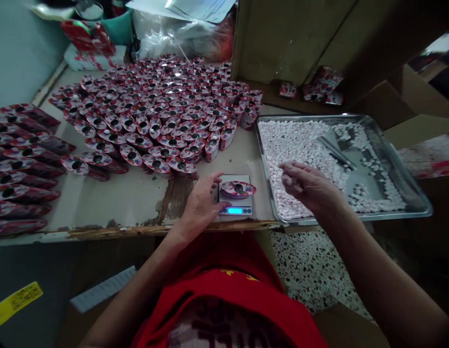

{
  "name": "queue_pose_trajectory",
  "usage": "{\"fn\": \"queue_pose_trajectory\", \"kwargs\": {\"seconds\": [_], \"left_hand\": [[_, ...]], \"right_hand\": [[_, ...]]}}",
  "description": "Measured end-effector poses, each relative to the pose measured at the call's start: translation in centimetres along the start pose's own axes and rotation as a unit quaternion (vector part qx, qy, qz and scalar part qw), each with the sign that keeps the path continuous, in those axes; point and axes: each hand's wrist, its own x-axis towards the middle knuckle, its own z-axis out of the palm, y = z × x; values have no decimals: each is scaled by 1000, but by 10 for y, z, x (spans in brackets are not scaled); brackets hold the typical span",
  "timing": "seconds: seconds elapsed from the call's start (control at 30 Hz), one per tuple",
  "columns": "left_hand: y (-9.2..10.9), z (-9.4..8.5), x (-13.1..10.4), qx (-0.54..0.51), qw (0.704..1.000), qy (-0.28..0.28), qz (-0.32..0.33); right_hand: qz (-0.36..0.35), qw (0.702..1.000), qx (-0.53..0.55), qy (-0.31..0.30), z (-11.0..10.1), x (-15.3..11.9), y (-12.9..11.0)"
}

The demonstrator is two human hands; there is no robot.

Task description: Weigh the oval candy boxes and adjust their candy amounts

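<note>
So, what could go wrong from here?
The left hand sits right at the edge of the scale, so a stray press might skew the reading.

The narrow container standing on the scale could tip if that hand nudges it.

The right hand is over the white pellets; a careless sweep might scatter some past the rim of the tray.

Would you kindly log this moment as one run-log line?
left hand: at left edge of scale | right hand: over white pieces in tray | pouch: on scale | display: lit
</note>
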Motion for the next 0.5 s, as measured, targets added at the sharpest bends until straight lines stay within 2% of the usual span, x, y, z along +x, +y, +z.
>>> {"fn": "queue_pose_trajectory", "kwargs": {"seconds": [0.13, 0.27, 0.33, 0.4, 0.5], "left_hand": [[-4, -9, -9, -11, 1000, -8, 4], [-6, -18, -12, -5, 1000, -4, 2], [0, -14, -5, 38, 999, -3, -3], [13, -5, 5, 100, 995, -18, 9], [39, 8, 20, 160, 975, -122, 90]], "right_hand": [[37, 989, -59, -131, 47, -5, -4], [85, 973, -130, -172, 78, -1, 1], [98, 972, -138, -161, 81, 2, 0], [79, 982, -118, -128, 72, 2, -8], [34, 996, -71, -34, 40, 1, -24]]}}
